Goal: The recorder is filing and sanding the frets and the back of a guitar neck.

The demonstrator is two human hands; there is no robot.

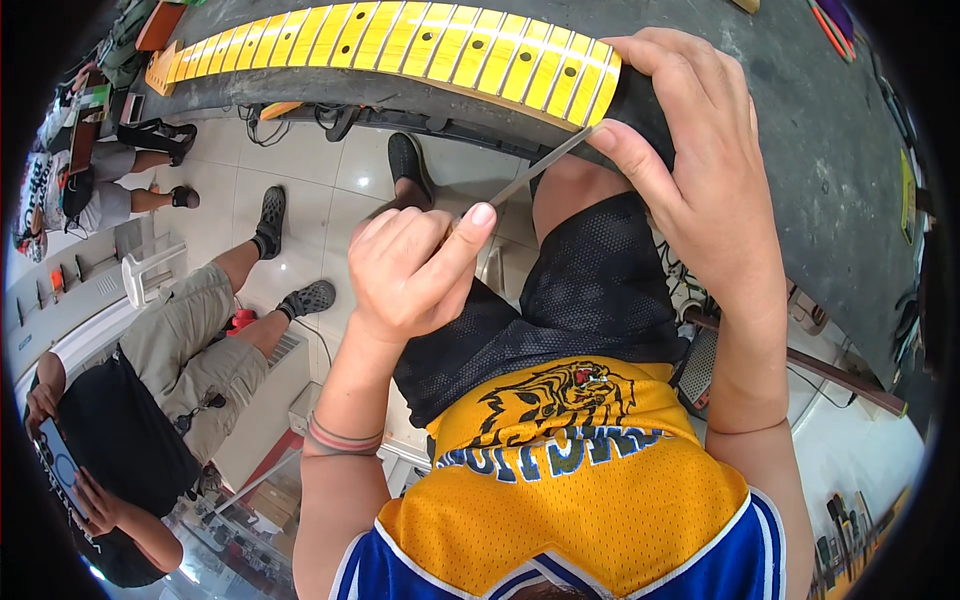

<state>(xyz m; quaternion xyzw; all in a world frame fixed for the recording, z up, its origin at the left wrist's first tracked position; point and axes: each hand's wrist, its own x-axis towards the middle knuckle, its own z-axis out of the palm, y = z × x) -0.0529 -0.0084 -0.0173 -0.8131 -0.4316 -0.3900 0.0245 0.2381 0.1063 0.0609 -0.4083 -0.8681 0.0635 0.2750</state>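
My left hand [415, 265] is closed around a thin grey file [535, 172], which slants up to the near corner of a yellow guitar neck [420, 42]. The neck lies frets up along the edge of a dark bench [800, 150], headstock to the left. My right hand [705, 160] spans its right end, thumb at the file's tip; whether it grips or merely rests, I cannot tell.

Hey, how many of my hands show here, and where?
2: your left hand, gripping a thin metal tool, and your right hand, at the wide end of the yellow guitar neck.
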